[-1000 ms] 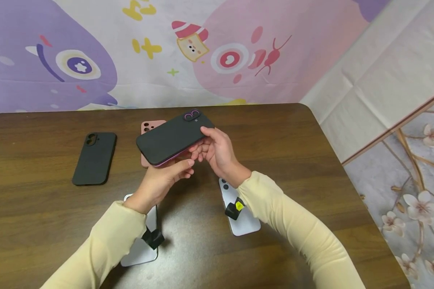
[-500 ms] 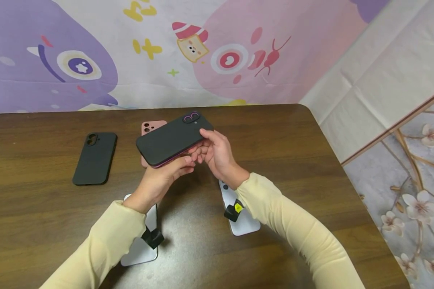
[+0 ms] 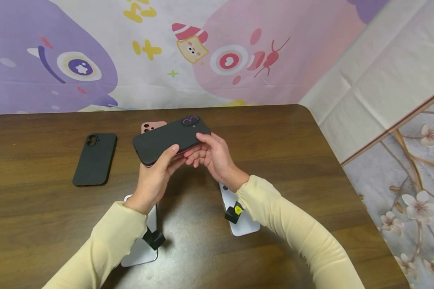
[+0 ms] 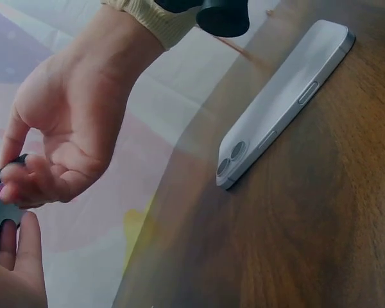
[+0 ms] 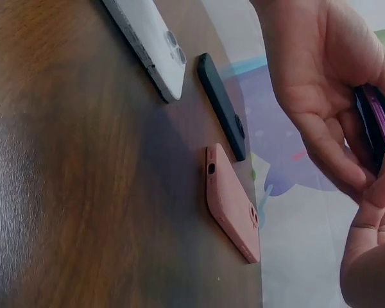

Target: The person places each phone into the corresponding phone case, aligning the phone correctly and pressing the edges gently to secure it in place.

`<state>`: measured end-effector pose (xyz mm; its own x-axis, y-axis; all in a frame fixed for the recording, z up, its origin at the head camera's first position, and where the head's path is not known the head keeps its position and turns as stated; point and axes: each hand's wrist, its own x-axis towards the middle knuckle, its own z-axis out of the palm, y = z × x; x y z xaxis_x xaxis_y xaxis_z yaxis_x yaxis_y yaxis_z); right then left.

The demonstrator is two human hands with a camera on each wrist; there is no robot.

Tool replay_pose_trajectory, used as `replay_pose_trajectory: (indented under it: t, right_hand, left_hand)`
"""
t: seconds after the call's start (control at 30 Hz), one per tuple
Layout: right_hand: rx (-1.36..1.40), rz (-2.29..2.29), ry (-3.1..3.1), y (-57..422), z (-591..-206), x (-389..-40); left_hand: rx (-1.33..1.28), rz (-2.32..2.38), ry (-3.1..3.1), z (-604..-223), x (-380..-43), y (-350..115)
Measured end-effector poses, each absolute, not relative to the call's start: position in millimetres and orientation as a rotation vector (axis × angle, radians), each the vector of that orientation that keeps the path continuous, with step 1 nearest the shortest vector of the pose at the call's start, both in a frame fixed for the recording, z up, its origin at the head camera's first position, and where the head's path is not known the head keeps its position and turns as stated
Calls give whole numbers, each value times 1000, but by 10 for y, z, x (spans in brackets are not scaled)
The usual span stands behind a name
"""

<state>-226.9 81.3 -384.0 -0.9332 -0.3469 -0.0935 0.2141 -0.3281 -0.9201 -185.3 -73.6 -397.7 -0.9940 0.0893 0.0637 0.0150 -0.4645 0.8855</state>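
Observation:
Both hands hold a phone in a black case, tilted, back side up, above the table; purple rims show at its lenses and along its edge. My left hand grips the lower left end, thumb over the case's back and fingers underneath. At the camera end, my right hand pinches the near edge, thumb on top with curled fingers below. The phone's purple side shows between the hands in the right wrist view. In the left wrist view, the right hand hides most of the phone's end.
On the wooden table lie a black phone case at left and a pink phone case, partly hidden behind the held phone. White phones lie beneath the left forearm and the right wrist. A printed cloth hangs behind.
The left thumb has moved from below the phone's edge up onto the case's back. The phone has dropped slightly and turned a little flatter. The right hand has kept its hold.

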Motion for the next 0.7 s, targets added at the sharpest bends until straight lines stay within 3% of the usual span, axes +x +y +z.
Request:
replay_pose_trajectory:
  t: [0.23,0.7]
  right_hand:
    - [-13,-2237,1678,877,-3840,-2278]
    - [38,-2290,1564,949,-3898,-2262]
  left_hand:
    - [83,2671,1542,-3970,-1864,-801]
    - [54,2685,1480,-3997,-1874,-811]
